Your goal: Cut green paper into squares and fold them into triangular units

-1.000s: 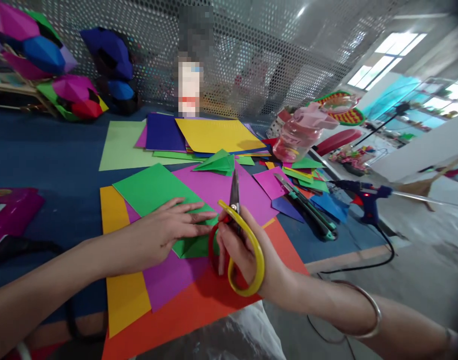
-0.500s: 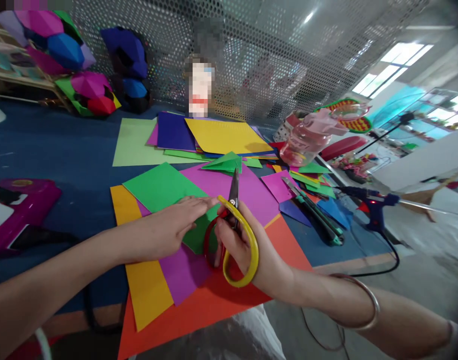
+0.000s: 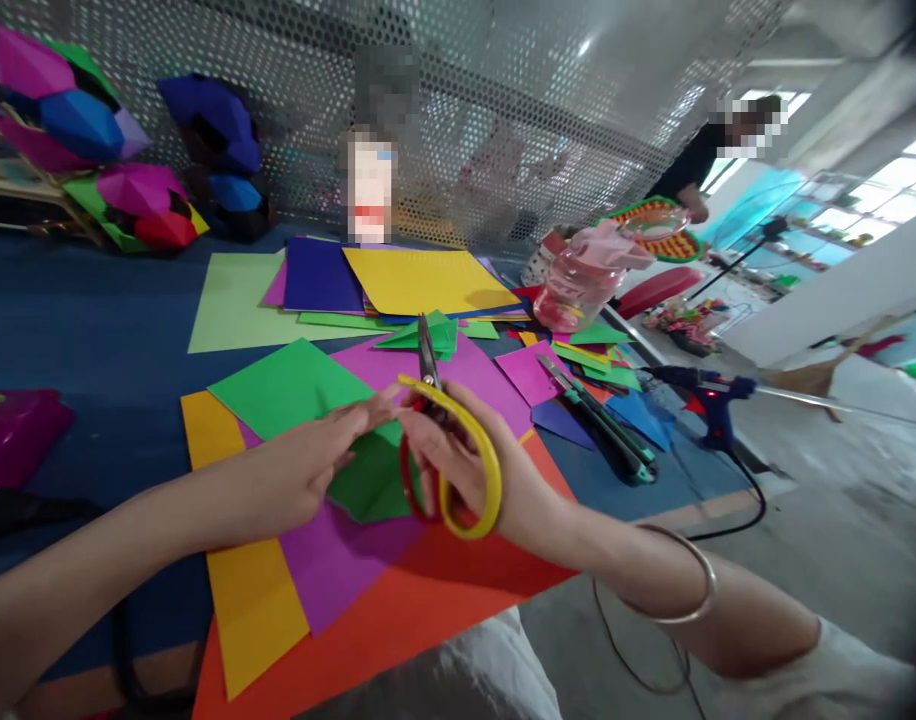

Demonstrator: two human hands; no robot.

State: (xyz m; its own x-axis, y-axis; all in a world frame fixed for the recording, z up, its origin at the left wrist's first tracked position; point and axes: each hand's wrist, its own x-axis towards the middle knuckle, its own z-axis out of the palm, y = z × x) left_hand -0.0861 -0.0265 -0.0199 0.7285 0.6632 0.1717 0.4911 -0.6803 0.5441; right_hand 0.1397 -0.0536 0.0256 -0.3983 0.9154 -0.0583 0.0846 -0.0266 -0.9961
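Note:
My left hand [image 3: 304, 465] lies on a green paper sheet [image 3: 289, 385], palm down with its fingers stretched towards the right. Part of the green sheet below the fingers is in shadow. My right hand [image 3: 514, 470] grips a pair of scissors [image 3: 491, 485] with one yellow and one red handle loop; the blades point up and away and look closed. Fingertips of both hands come close together at the green sheet's right side, and the contact there is partly hidden. Underneath are purple [image 3: 323, 590], yellow-orange [image 3: 255, 625] and red-orange [image 3: 398, 625] sheets. Folded green pieces [image 3: 435, 335] lie beyond the scissors.
Coloured sheets [image 3: 428, 280] are stacked at the back. On the right are a utility knife [image 3: 604, 425], paper scraps, a glue gun [image 3: 717, 400] with its cord and a pink bottle [image 3: 578, 280]. Paper shapes [image 3: 139, 205] and a magenta device [image 3: 30, 430] stand left. A person [image 3: 687, 170] is behind.
The view has shifted right, so most things sit further left. The scissors are a little higher, and the green sheet's lower part appears bent. A person has come into view at the back right.

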